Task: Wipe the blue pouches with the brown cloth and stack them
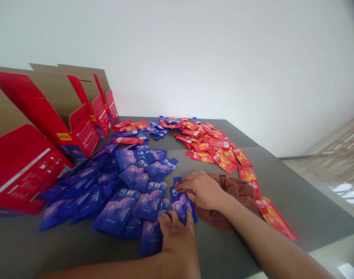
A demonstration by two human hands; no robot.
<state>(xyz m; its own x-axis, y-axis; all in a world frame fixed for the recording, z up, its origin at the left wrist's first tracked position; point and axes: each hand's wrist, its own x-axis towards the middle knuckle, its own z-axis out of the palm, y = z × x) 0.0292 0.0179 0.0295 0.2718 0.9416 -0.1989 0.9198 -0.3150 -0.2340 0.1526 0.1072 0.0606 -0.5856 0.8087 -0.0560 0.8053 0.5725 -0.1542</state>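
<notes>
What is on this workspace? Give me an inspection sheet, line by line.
Surface: grey table, mostly covered at the far and left sides.
Job's things: blue packet lying flat; brown cloth bunched beside it.
Clutter: heap of blue packets on the left, band of red packets curving to the right.
Hands: left hand presses the blue packet down with its fingers; right hand rests on the cloth at the packet's top.
Cables: nothing seen.
Surroundings: red cardboard boxes at left, white wall behind.
</notes>
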